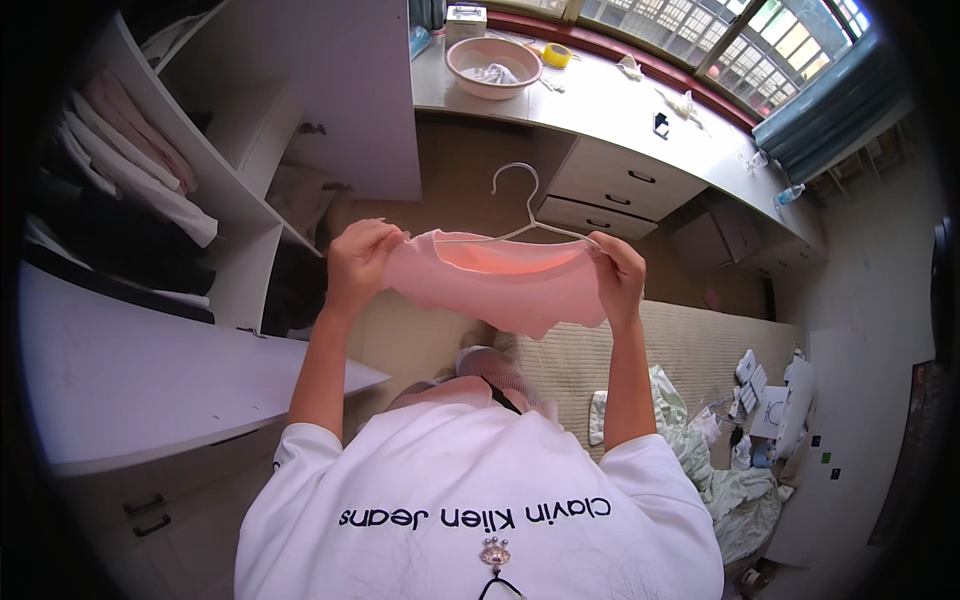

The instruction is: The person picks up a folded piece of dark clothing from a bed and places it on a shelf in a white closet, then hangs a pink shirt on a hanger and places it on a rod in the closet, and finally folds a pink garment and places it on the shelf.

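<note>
A pink shirt (510, 295) hangs on a white hanger (532, 200) in front of me, its wide neck opening facing up. My left hand (360, 262) is closed on the shirt's left shoulder. At the opposite shoulder my right hand (620, 272) pinches the cloth near the hanger's right end. The hook stands up above the collar and points away from me. Fabric covers the ends of the hanger's arms, and the lower part of the shirt cannot be seen.
An open wardrobe with folded clothes (140, 180) stands left, its white door (180, 375) swung out near me. Ahead runs a white counter (600, 110) bearing a pink basin (494, 68) and yellow tape roll (557, 55). At right, a bed (570, 365) holds rumpled green bedding (725, 500).
</note>
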The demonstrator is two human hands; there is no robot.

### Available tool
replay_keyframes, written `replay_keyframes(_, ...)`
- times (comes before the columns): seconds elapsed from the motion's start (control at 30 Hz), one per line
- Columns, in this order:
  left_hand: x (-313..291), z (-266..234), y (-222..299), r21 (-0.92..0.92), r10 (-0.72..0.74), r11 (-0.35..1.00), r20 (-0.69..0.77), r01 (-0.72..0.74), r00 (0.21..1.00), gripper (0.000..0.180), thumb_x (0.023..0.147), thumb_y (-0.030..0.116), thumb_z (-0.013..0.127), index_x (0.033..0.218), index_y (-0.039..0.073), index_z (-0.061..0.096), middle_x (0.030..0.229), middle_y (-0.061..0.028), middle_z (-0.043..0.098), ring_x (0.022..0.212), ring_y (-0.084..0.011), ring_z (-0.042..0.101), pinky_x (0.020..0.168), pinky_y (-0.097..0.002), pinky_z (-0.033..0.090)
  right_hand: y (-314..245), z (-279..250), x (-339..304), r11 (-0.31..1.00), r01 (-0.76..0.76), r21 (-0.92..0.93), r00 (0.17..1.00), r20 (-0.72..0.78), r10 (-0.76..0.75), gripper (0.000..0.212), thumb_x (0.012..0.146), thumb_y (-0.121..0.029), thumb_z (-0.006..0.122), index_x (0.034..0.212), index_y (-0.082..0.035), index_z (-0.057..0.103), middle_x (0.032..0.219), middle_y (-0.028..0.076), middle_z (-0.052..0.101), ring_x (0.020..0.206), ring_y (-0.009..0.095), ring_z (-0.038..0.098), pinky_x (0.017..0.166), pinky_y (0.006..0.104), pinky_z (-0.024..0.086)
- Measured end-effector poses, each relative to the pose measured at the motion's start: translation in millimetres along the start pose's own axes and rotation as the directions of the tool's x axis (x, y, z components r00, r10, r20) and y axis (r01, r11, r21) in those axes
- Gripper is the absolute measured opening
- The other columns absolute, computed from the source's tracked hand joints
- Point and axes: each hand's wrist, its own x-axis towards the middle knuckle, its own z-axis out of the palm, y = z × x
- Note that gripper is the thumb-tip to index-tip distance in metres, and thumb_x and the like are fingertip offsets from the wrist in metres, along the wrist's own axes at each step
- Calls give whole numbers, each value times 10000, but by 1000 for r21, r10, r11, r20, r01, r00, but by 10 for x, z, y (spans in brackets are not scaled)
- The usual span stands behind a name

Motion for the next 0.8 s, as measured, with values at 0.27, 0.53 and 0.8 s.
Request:
replay_keyframes(0.27, 394, -247, 4, 85, 3, 996, -376, 32, 927, 94, 834, 35, 638, 861, -55, 625, 861, -100, 647, 778, -174, 617, 721, -265, 496, 205, 612, 995, 989, 146, -21, 979, 147, -142, 176, 774, 63, 578, 921, -11, 642, 703, 114, 604, 588, 201, 578, 568, 267, 460)
replay_keyframes(0.53, 1012, -466, 157, 530, 40, 845, -194, 71, 980, 198, 805, 211, 680, 906, 45, 642, 857, -74, 664, 867, -265, 609, 863, -361, 436, 179, 1257, 2107, 967, 154, 203, 969, 162, -188, 93, 816, -72, 654, 898, -31, 638, 650, 99, 590, 563, 203, 564, 547, 264, 445)
replay_keyframes(0.8, 1343, -875, -87, 653, 97, 717, -439, 243, 893, 138, 780, 143, 695, 764, 15, 648, 681, -102, 606, 619, -274, 542, 634, -350, 428, -5, 1806, 2929, 855, 322, 407, 853, 266, -448, 119, 846, -114, 611, 948, -64, 648, 785, 121, 633, 673, 273, 596, 608, 331, 464)
